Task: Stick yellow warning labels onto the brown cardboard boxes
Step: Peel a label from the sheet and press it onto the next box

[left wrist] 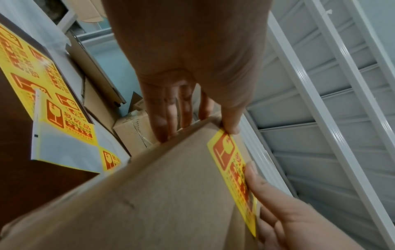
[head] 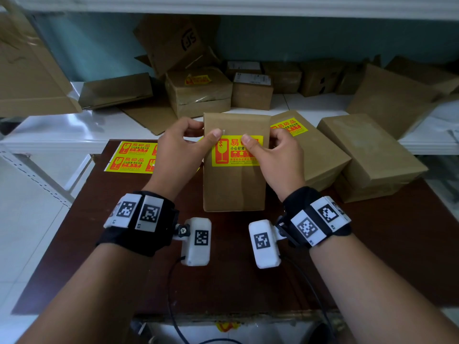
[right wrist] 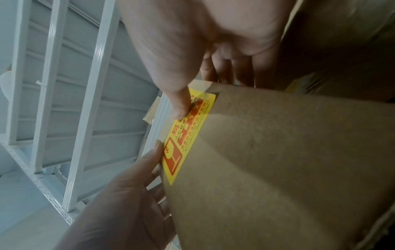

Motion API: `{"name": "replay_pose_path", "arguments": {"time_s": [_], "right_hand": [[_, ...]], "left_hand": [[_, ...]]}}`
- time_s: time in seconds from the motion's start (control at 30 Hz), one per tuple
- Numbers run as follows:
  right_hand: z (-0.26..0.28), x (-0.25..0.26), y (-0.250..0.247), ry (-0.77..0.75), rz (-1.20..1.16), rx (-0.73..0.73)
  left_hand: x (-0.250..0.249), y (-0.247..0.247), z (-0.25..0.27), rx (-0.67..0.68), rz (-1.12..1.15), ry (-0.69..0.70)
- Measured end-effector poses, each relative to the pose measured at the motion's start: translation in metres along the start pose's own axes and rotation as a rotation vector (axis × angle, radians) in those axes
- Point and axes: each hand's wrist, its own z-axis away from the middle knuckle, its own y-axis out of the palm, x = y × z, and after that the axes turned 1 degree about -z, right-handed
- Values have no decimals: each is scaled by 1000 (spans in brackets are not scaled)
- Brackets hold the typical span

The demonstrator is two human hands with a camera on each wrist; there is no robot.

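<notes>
Box (head: pixel 234 184) tilted up on the surface (head: pixel 99 244). Left hand (head: pixel 178 147) and right hand (head: pixel 278 155) grip its top corners, thumbs pressing the label (head: pixel 233 157). Box looks light and stiff; label thin, creases easily, so hold by edges.

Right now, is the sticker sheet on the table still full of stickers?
No, the sticker sheet has a bare patch where a label is missing, plain in the left wrist view.

Dark brown table (head: pixel 372 244) against white metal shelving (head: pixel 74 130); pale teal wall (head: pixel 99 45) behind; white tiled floor (head: pixel 29 232).
</notes>
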Motion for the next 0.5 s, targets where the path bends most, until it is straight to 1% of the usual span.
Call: {"name": "replay_pose_path", "arguments": {"time_s": [0.23, 0.4, 0.5], "right_hand": [[-1, -1, 0, -19, -77, 12], [-2, -1, 2, -15, -102, 22], [-2, 0, 1, 20, -148, 23]], "left_hand": [[6, 0, -3, 6, 22, -18], [9, 0, -5, 12, 22, -2], [8, 0, -5, 14, 24, 0]]}}
